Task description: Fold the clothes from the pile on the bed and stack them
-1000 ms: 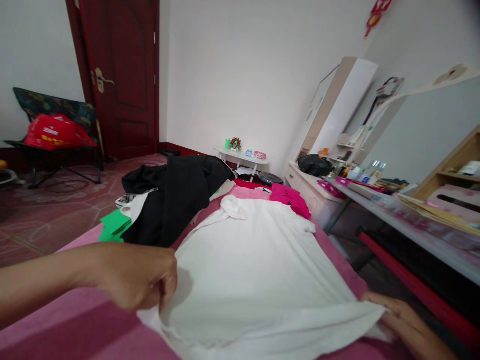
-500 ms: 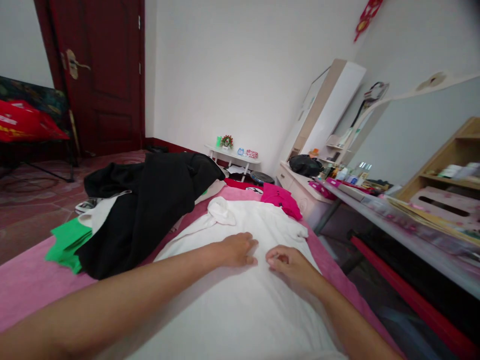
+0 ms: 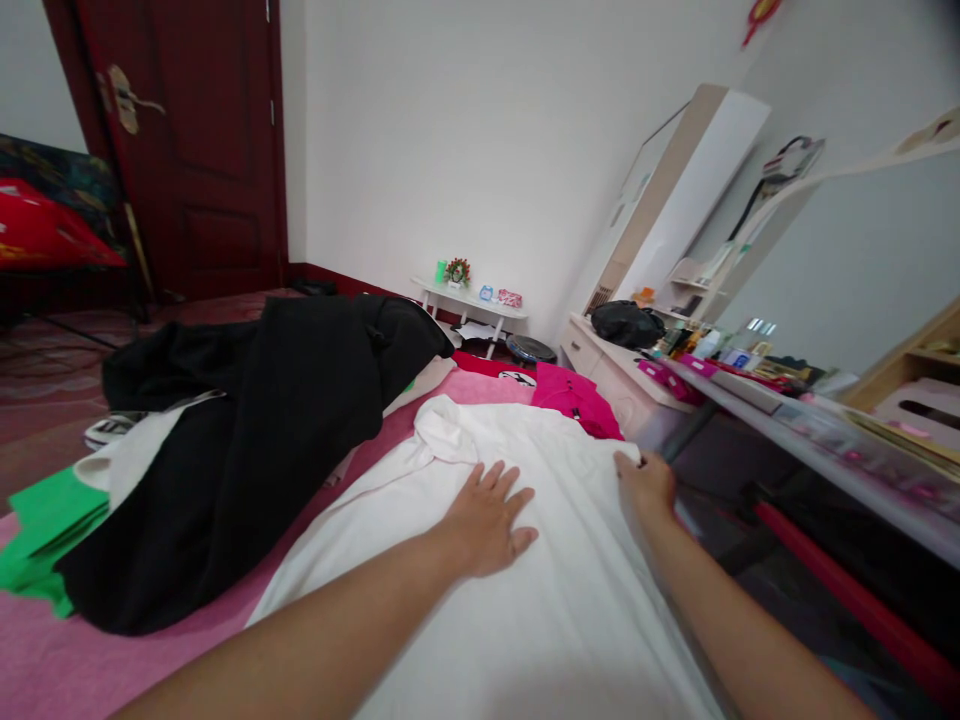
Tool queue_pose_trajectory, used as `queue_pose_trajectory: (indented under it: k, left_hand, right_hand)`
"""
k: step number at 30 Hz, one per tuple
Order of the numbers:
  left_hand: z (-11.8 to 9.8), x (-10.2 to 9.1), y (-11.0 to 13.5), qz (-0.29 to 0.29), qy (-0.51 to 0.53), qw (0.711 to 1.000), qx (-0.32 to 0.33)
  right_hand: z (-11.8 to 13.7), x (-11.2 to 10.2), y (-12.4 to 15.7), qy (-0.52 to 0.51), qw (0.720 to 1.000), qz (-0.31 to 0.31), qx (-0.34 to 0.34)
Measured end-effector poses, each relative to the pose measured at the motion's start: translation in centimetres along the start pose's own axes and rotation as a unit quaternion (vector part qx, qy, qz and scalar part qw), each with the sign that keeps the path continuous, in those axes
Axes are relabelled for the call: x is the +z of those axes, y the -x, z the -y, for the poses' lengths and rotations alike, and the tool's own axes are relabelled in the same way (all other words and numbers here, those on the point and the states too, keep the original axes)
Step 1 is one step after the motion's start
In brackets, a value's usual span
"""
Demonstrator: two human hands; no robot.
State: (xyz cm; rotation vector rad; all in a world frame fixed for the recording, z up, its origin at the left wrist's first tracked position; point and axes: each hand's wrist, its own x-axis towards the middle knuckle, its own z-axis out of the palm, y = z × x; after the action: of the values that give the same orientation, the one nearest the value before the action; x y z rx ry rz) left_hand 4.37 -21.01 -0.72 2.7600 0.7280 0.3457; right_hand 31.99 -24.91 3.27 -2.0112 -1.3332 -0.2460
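Left hand open, palm flat on the white cotton shirt spread on the pink bed cover, likely pinning it smooth; right hand grips its far right edge.

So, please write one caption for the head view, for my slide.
Left hand flat on a white shirt spread on the pink sheet; right hand at its right edge.

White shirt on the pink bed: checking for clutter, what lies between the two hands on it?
Head view: only bare fabric of the white cloth shirt lies between the left hand and the right hand.
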Motion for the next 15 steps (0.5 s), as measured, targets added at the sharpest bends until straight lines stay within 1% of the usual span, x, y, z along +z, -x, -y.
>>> queue_pose_trajectory:
  k: [1,2,4,5,6,7,9,10,13,15]
  left_hand:
    - [0.0,0.0,0.0,0.001,0.001,1.000,-0.001]
    - [0.0,0.0,0.0,0.000,0.001,1.000,-0.001]
    - [0.1,0.0,-0.1,-0.004,0.003,1.000,0.000]
    - [0.1,0.0,-0.1,-0.005,0.004,1.000,0.000]
    - [0.1,0.0,-0.1,-0.002,0.005,1.000,0.000]
    - [0.1,0.0,-0.1,0.000,0.006,1.000,0.000]
    - [0.1,0.0,-0.1,0.002,0.005,1.000,0.000]
    - [0.1,0.0,-0.1,0.003,0.004,1.000,0.000]
    - [-0.1,-0.1,0.0,-0.006,-0.004,1.000,-0.002]
    - [-0.2,-0.2,0.1,-0.012,-0.009,1.000,-0.003]
  right_hand:
    - [1.2,0.4,0.2,-0.005,0.999,0.010,-0.030]
    - [2.3,0.9,0.4,-0.015,0.997,0.035,-0.073]
    - [4.2,1.4,0.8,-0.057,0.980,0.093,-0.163]
    - [4.8,1.6,1.0,-0.083,0.972,0.107,-0.190]
    - [5.1,1.7,1.0,-0.102,0.970,0.102,-0.196]
    - [5.2,1.7,1.0,-0.112,0.974,0.079,-0.182]
    - [4.8,1.7,0.7,-0.102,0.986,0.032,-0.132]
    - [4.6,1.7,0.6,-0.089,0.989,0.027,-0.113]
    - [4.7,1.9,0.9,-0.026,0.993,0.063,-0.095]
    - [5.3,2.2,1.4,0.034,0.992,0.061,-0.104]
